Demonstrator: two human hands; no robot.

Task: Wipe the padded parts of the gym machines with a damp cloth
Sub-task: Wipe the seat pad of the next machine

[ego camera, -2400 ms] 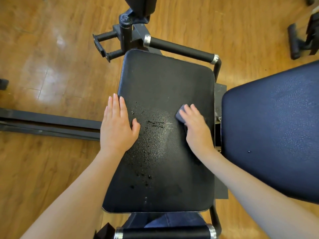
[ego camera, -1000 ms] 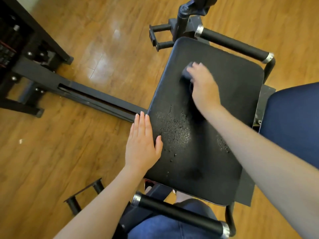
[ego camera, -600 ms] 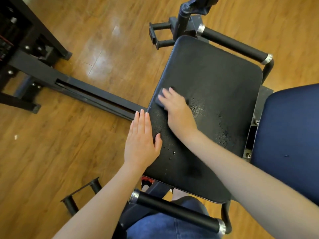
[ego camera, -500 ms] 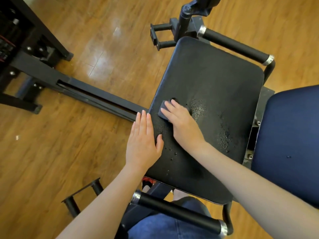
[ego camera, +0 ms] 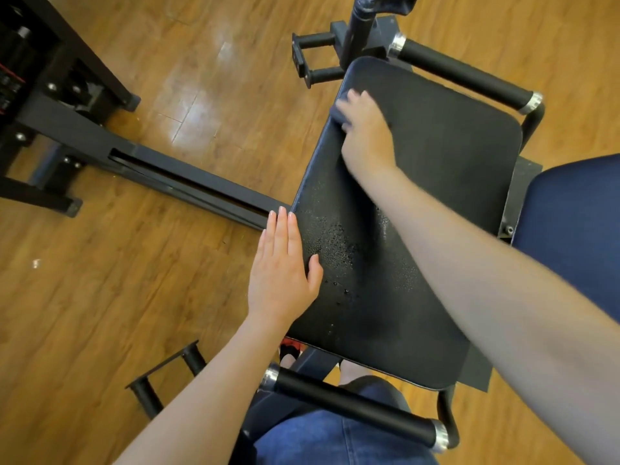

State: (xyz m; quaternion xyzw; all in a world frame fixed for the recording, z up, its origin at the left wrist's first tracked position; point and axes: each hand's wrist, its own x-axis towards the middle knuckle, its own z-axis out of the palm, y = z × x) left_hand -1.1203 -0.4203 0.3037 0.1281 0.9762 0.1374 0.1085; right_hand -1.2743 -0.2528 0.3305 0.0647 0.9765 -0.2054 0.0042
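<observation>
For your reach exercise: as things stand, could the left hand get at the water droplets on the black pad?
Probably yes. The left hand lies flat on the black pad's edge, the droplets just beside its thumb, and nothing lies between them.

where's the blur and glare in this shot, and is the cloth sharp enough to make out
Head view: the right hand and small grey cloth under it are motion-smeared; the flat left hand is crisp. Window glare whitens the glossy wooden floor; droplets glint on the black padded seat.
</observation>
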